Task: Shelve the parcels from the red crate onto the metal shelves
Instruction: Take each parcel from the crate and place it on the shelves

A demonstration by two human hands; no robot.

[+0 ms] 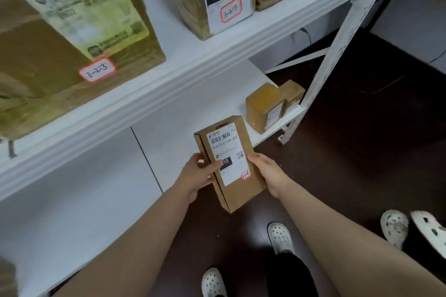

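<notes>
Both my hands hold a small flat brown cardboard parcel (237, 190) in front of the lower white metal shelf (183, 108). Its white shipping label faces up, with a red-edged sticker reading 3-3-8 at one corner. My left hand (196, 175) grips the parcel's left edge, thumb lying across the label. My right hand (268, 173) grips the right edge. The red crate is out of view.
The upper shelf (217, 53) carries several brown boxes with red-edged stickers 3-2-5 (96, 70) and 3-2-7 (231, 10). Two small boxes (270, 106) stand at the lower shelf's right end by the white upright post (337, 53). Dark floor below; another person's white shoes (395, 226) at right.
</notes>
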